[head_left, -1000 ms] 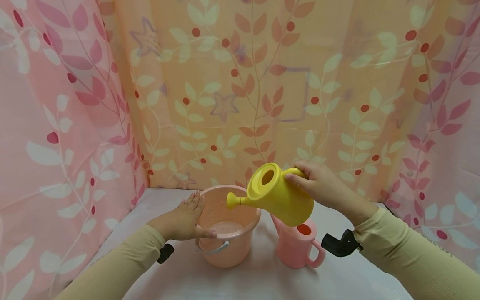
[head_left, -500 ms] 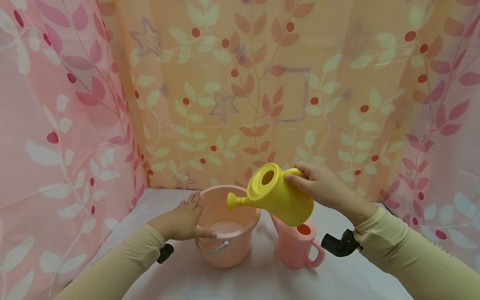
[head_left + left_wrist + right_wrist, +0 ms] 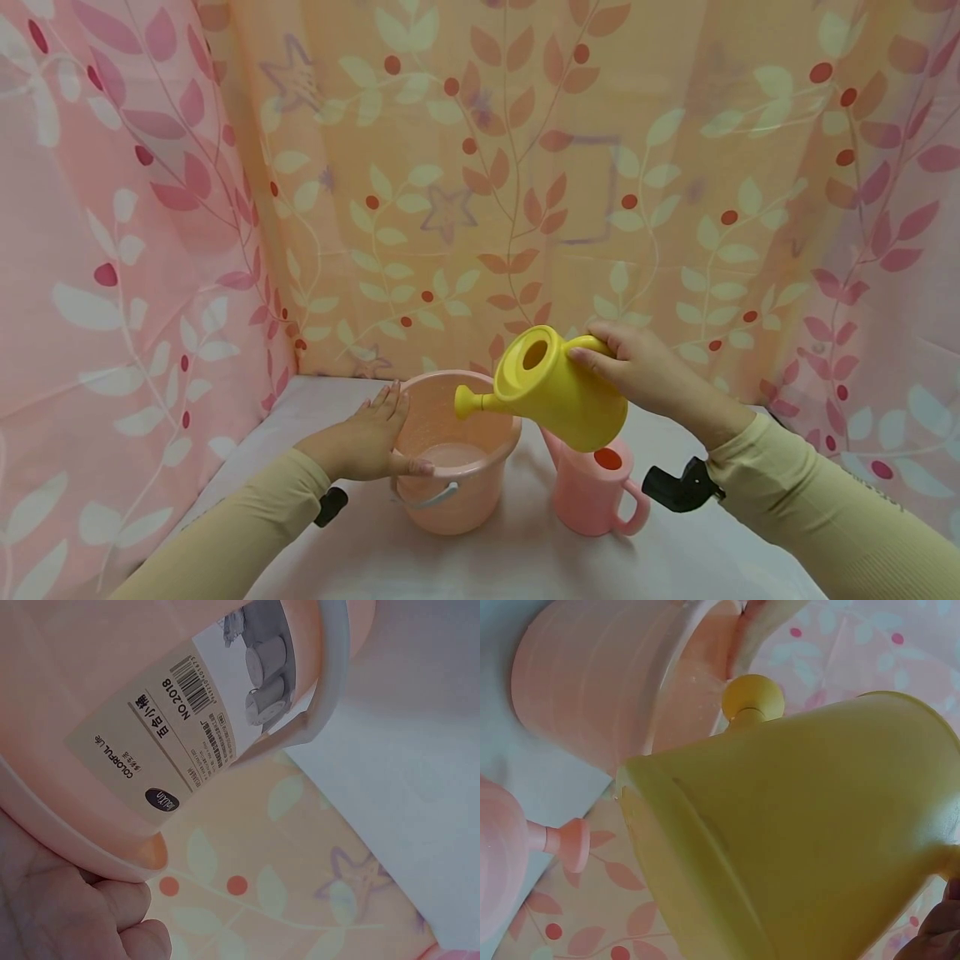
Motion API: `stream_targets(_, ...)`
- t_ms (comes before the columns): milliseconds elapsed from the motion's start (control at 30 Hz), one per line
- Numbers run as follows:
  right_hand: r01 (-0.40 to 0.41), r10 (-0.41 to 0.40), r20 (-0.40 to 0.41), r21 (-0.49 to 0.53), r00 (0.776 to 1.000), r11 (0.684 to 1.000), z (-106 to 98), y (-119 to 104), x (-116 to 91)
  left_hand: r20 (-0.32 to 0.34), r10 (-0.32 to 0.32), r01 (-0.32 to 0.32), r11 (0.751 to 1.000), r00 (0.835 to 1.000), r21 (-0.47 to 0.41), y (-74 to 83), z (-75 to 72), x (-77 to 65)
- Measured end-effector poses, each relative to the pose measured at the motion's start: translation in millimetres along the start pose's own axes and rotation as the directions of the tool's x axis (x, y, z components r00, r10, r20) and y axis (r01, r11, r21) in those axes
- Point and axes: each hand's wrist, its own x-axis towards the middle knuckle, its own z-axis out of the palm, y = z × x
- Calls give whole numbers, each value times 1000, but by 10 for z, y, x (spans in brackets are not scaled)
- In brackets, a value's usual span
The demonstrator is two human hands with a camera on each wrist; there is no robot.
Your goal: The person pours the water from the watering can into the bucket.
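My right hand (image 3: 626, 362) grips the handle of a yellow watering can (image 3: 566, 400), tilted with its spout (image 3: 468, 402) over a peach bucket (image 3: 457, 500). Fine pale specks show inside the bucket below the spout. My left hand (image 3: 363, 437) rests on the left side of the bucket's rim, its fingers and thumb straight and spread. Seen from the left wrist, the palm (image 3: 37, 907) lies against the rim beside a printed label (image 3: 150, 742). In the right wrist view the yellow body fills the middle, its spout head (image 3: 754, 696) at the bucket's opening.
A pink watering can (image 3: 596, 492) stands upright on the white-covered table (image 3: 525, 567), just right of the bucket and below the yellow one. The bucket's pale handle (image 3: 431, 497) hangs at its front. Leaf-patterned curtains (image 3: 510, 183) enclose the back and sides.
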Motion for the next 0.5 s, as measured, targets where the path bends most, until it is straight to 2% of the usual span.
stream_targets(500,-15,15,10,1,1000,1000,-12,6,1,4,-2,2,1000,1000,3,14,-11,-5)
